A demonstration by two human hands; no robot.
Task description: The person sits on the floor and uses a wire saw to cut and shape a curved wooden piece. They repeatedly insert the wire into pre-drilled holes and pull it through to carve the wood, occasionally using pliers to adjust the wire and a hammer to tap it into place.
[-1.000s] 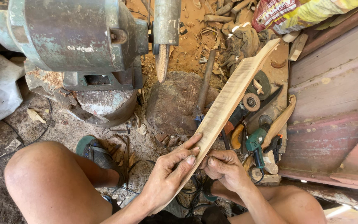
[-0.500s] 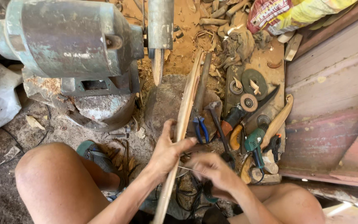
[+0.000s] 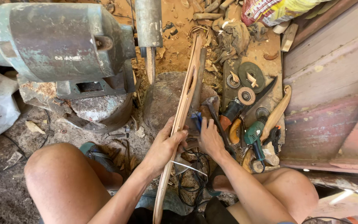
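Head view: the left hand is clasped around a long thin wooden slat, held on edge, running from the lap up over a flat stone. The right hand reaches down to blue-handled pliers just beside the slat; whether it grips them cannot be determined

Wooden strip's lower end off-frame

Upper left: motor on stone block
Centre: wooden strip, running top to bottom
Right of centre: 2 grinders on ground
Far right: planks
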